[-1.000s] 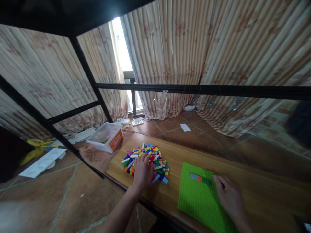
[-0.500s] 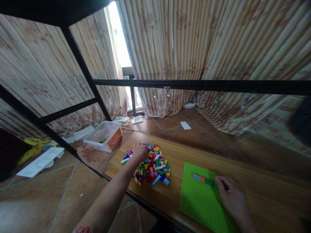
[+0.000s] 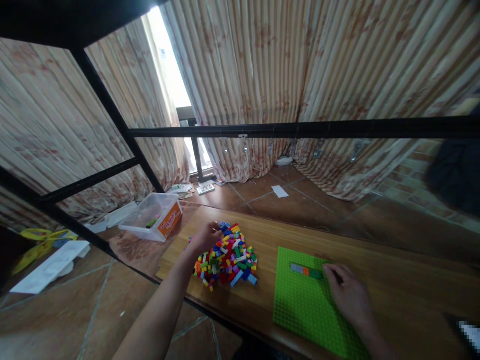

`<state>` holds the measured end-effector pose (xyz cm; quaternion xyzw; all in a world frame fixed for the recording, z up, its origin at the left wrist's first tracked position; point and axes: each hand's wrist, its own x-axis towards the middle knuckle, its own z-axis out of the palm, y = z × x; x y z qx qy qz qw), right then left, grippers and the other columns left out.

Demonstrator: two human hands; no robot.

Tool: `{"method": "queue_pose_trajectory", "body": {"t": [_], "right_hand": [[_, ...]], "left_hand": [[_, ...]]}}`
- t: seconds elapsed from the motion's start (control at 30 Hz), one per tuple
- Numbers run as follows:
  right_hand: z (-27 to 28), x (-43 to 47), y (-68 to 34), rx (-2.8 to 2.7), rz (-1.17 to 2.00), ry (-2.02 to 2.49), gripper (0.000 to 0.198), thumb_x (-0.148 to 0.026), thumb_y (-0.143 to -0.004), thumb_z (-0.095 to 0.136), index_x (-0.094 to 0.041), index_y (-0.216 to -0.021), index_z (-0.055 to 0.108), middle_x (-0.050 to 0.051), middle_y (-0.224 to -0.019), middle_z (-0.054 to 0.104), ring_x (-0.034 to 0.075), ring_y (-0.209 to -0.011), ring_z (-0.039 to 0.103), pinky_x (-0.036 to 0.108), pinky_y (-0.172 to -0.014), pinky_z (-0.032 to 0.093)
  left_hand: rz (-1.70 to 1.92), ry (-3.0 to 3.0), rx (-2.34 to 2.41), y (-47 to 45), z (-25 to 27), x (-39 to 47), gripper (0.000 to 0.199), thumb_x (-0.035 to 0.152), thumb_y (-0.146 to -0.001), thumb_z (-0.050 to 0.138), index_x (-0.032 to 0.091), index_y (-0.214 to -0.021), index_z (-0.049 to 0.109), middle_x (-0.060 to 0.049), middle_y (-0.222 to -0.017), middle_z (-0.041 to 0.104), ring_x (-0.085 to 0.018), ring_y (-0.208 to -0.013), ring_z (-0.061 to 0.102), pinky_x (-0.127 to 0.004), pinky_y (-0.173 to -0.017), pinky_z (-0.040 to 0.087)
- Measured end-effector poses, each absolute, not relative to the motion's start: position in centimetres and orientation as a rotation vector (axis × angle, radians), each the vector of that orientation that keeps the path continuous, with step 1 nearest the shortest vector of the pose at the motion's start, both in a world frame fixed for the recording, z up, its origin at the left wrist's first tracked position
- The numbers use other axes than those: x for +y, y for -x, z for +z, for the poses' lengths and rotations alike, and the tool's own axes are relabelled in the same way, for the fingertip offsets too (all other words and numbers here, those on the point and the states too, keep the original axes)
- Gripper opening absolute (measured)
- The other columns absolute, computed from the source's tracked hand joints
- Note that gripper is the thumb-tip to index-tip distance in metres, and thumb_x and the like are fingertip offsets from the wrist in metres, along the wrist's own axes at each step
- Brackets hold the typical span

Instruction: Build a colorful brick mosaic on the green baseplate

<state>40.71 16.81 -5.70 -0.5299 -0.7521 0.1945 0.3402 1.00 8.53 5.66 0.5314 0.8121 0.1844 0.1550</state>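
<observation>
While the right hand (image 3: 350, 296) stays by the brick row (image 3: 305, 271) on the baseplate (image 3: 300, 310), the left hand (image 3: 203, 238) has shifted leftward across the brick pile (image 3: 228, 262).
Row unchanged: selection seemingly continues; both hands' fingers curled, any pinch indeterminable.

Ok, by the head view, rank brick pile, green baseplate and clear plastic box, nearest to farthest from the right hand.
1. Green baseplate: partly beneath the right hand.
2. Brick pile: left of the baseplate.
3. Clear plastic box: farther left, beyond the pile.

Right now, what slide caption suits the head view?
Left hand at a colourful brick pile, right hand at a short brick row on a green baseplate.
</observation>
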Motion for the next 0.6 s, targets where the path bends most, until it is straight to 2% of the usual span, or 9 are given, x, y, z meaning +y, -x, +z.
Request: {"method": "queue_pose_trajectory", "body": {"t": [0.1,0.17,0.23,0.4,0.6], "right_hand": [[-5.5,16.7,-40.6,-1.946,0.508,1.373,0.037,-0.051,-0.088,0.039,-0.022,-0.087,0.062,0.006,-0.093,0.065,0.023,-0.085,0.063,0.037,-0.08,0.048],[-5.5,16.7,-40.5,-1.943,0.504,1.346,0.035,-0.049,-0.089,0.04,-0.022,-0.087,0.062,0.006,-0.092,0.065,0.023,-0.086,0.062,0.037,-0.08,0.047],[-5.5,16.8,-40.5,-1.946,0.499,1.316,0.034,-0.048,-0.089,0.04,-0.021,-0.087,0.062,0.006,-0.092,0.065,0.023,-0.086,0.062,0.037,-0.081,0.047],[-5.5,16.8,-40.3,-1.942,0.485,1.325,0.033,-0.046,-0.09,0.04,-0.021,-0.088,0.062,0.007,-0.093,0.064,0.023,-0.086,0.061,0.037,-0.079,0.047],[-5.0,16.7,-40.1,-1.926,0.495,1.282,0.031,-0.043,-0.091,0.041,-0.02,-0.085,0.062,0.007,-0.088,0.064,0.022,-0.084,0.061,0.036,-0.077,0.046]], "left_hand": [[0.909,-1.295,1.966,-2.8,6.1,7.0,0.024,0.035,-0.08,0.057,0.013,-0.086,0.065,-0.002,-0.07,0.066,-0.013,-0.063,0.06,-0.021,-0.057,0.043],[1.201,-0.986,1.616,-4.6,6.2,5.9,0.027,0.038,-0.072,0.067,0.013,-0.081,0.062,0.0,-0.064,0.062,-0.011,-0.057,0.058,-0.019,-0.052,0.041],[1.337,-0.737,1.386,-6.5,6.3,5.0,0.031,0.035,-0.063,0.076,0.014,-0.08,0.061,0.001,-0.063,0.061,-0.008,-0.052,0.055,-0.017,-0.048,0.039],[1.418,-0.51,1.219,-10.5,6.3,4.1,0.035,0.028,-0.06,0.079,0.015,-0.087,0.061,-0.001,-0.07,0.066,-0.007,-0.051,0.055,-0.015,-0.047,0.039],[1.308,-0.572,1.331,-15.6,3.9,3.4,0.057,0.033,-0.066,0.073,0.015,-0.119,0.059,-0.003,-0.074,0.068,-0.009,-0.054,0.057,-0.018,-0.049,0.037]]}}
